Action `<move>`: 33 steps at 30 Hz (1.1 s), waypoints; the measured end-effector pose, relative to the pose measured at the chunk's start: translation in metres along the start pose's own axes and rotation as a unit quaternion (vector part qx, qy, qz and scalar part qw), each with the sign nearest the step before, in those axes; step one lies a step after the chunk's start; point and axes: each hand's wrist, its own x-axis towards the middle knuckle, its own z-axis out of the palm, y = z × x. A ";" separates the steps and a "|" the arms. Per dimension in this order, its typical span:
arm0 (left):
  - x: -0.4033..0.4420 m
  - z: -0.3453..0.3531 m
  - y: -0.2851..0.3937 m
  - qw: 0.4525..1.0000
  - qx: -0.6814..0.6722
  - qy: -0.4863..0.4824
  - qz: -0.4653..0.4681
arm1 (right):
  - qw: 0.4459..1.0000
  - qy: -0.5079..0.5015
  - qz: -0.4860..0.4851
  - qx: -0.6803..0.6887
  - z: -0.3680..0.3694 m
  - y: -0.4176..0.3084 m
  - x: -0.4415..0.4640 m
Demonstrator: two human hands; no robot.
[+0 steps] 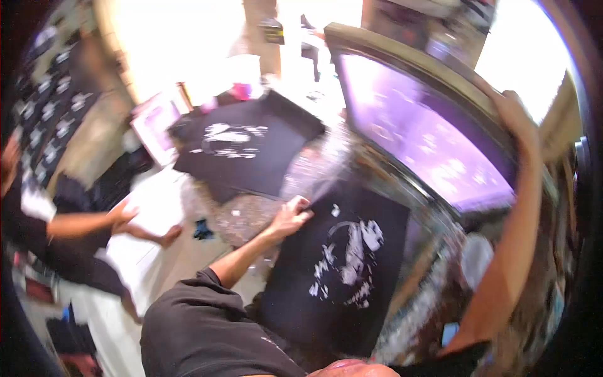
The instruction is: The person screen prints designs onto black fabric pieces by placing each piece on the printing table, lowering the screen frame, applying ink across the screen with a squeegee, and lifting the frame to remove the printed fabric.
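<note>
My left hand (291, 217) is at the upper left edge of a black fabric panel (301, 276) with a white print, its fingers bent against the edge. The panel lies in front of my body. To the right, my right hand (512, 113) is raised, with its fingers on the top edge of a tilted frame (402, 53) that holds a purple mesh screen (408, 119). Beyond my left hand lies another black panel (270, 157) with a white print.
At the left, a co-worker's hands (122, 217) reach over a white surface (151, 201). A smaller frame (154, 129) leans behind it. A round whitish container (477, 259) is beside my right arm. Dark pieces with white prints (63, 129) line the far left.
</note>
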 end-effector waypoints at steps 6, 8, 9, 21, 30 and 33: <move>-0.020 -0.009 -0.068 0.998 0.016 0.063 -0.003 | 0.988 0.029 -0.126 -0.088 0.083 0.138 0.105; -0.023 -0.007 -0.057 0.997 -0.014 0.071 -0.016 | 0.995 -0.032 -0.084 -0.036 0.068 0.132 0.101; -0.021 -0.005 -0.059 0.997 -0.017 0.072 -0.010 | 0.996 -0.046 -0.070 -0.028 0.061 0.129 0.099; 0.036 -0.032 0.026 0.981 -0.117 -0.080 0.133 | 0.983 0.028 0.176 0.035 0.018 0.047 0.038; 0.029 -0.313 -0.041 0.798 -0.279 0.517 0.132 | 0.990 0.005 0.135 -0.026 0.024 0.061 0.043; 0.041 -0.344 -0.147 0.739 -0.284 0.595 0.137 | 0.981 -0.101 0.167 -0.020 -0.007 0.011 0.032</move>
